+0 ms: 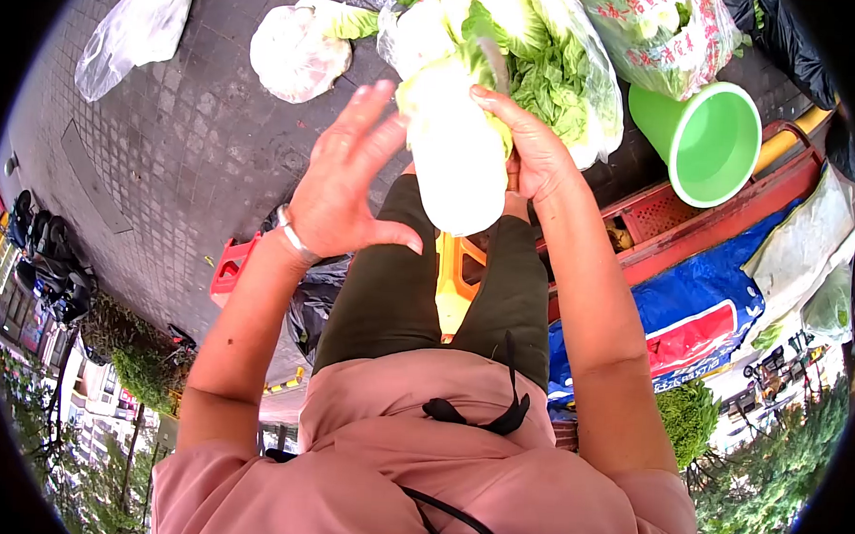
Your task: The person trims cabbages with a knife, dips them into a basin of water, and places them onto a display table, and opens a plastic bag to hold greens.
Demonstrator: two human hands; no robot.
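A pale Chinese cabbage [456, 158], its lower part washed out by glare, is held upright above the thighs. My right hand [538, 150] grips its right side, thumb near the top and the other fingers mostly hidden behind it. A thin grey blade-like piece [495, 64] shows just above that thumb; what holds it is hidden. To the left of the cabbage, my left hand [347, 182] is spread open with nothing in it, its fingertips close to the cabbage's side. Directly beyond is a clear plastic bag [601, 108] full of leafy cabbages.
A green bucket [677, 135] stands at right beside a red frame [653, 234], below a printed bag [662, 39] of greens. A wrapped cabbage [298, 53] and a plastic bag [142, 30] lie on the paving at left. A yellow stool [452, 292] shows between the thighs.
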